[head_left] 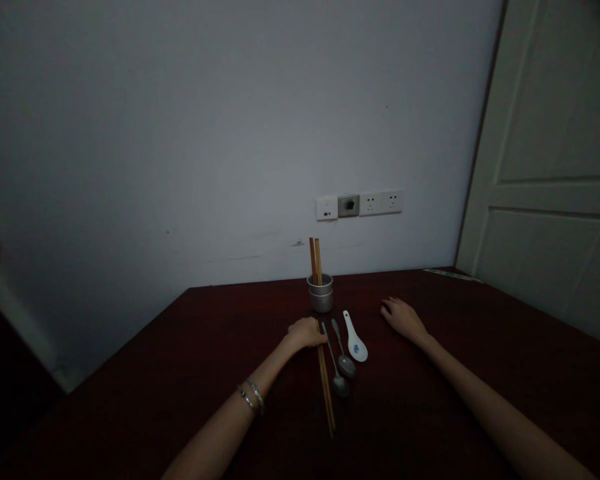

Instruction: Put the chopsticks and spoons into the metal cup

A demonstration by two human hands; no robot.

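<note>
My left hand (305, 331) is closed around the upper end of a pair of wooden chopsticks (326, 393), which point toward me along the table. Just right of them lie two metal spoons, one longer and thinner (340, 385) and one with a wider bowl (347, 365). Beside these rests a white spoon (357, 348) with a blue mark. Behind my left hand stands a metal cup (322, 301) with more chopsticks (317, 260) upright in it. My right hand (403, 315) lies palm down on the table, fingers stretched out, holding nothing.
The dark red table (220, 327) meets a pale wall (230, 133) at the back. Sockets (380, 203) and a switch plate (349, 206) sit low on that wall. A panelled door (550, 233) is on the right, with a thin strip (450, 274) at the table's back edge.
</note>
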